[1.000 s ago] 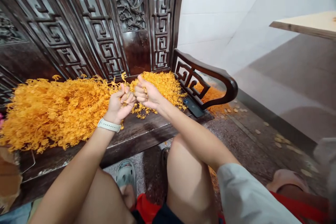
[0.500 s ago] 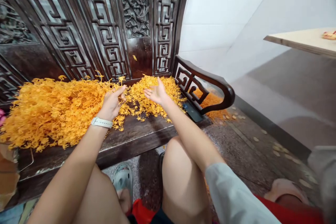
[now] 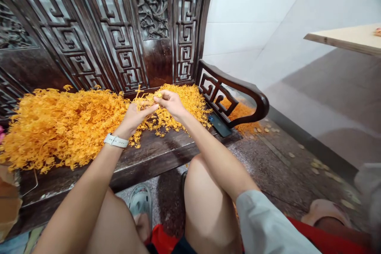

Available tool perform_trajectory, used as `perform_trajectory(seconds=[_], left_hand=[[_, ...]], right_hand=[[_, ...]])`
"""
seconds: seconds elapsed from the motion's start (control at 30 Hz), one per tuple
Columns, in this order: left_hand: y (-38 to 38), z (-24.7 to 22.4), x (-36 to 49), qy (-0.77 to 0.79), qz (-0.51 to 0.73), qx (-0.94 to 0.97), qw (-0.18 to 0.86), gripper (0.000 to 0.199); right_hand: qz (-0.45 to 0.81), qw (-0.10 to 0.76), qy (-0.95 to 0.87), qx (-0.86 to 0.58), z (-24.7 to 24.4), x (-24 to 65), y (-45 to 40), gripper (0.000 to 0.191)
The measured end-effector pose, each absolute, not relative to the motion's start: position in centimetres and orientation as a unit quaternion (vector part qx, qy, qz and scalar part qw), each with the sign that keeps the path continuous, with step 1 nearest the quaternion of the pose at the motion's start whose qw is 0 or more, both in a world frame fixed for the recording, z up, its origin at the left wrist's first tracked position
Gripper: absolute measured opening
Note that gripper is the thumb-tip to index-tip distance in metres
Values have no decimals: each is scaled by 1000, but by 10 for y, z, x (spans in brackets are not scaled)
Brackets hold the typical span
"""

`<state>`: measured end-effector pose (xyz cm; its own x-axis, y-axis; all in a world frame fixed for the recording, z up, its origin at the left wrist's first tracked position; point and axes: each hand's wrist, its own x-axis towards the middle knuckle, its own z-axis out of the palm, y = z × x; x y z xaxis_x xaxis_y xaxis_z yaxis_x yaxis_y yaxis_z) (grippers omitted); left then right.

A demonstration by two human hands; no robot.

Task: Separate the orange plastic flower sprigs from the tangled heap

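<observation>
My left hand (image 3: 133,118), with a pale watch strap on its wrist, holds a yellow-orange branched plastic-looking piece (image 3: 139,99) whose stems stick up above the fingers. Close against it, my right hand (image 3: 171,104) pinches at the same piece with thumb and fingertips. Both hands are over the gap between two heaps on the bench seat. To the left lies a large heap of branched orange pieces (image 3: 68,127). Behind my right hand spreads a lower heap of small yellow pieces (image 3: 190,99).
The dark carved wooden bench (image 3: 160,149) has a curved armrest (image 3: 238,85) at its right end. A phone (image 3: 219,125) lies by the armrest. More orange bits (image 3: 245,115) cover the floor beyond. A cardboard box (image 3: 8,198) is at left, a pale tabletop (image 3: 351,39) at right.
My right hand has moved left and closed from spread fingers to a pinch at the piece in my left hand. A small yellow bit seen in mid-air is gone from there.
</observation>
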<state>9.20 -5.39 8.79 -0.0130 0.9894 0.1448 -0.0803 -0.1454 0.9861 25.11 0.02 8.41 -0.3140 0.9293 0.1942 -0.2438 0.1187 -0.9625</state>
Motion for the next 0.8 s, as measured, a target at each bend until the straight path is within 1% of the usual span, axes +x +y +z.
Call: perform_trajectory(seconds=[0.07,0.17,0.23,0.33,0.43,0.53,0.63,0.73,0.8], left_hand=[[-53,88,90,433,576,486,494,40],[-49,86,90,434,604,420,520,50],[-46,83,91,433,615,405,520,48],[-44,78,94,426,643,428,471,38],[-44,75,99,426,662,446,426,33],[-45,72,101,435,658,459,409,36],[-46,69,100,451,633,506,374,35],[-49,70,97,474,585,582,307,26],[-51,72,97,482,556,622,269,20]], right_hand=[[613,517,-510,-312,80,253,2,17],[687,505,-443,-277,76,257,2,19],[733,486,-409,-244,77,260,0,19],[765,472,-372,-231,79,262,-1,15],[773,469,-341,-256,83,260,-3,9],[774,489,-290,-280,86,254,-5,5],[749,537,-261,-289,87,246,-10,12],[716,555,-296,-304,88,238,-15,23],[693,557,-311,-335,87,234,-16,21]])
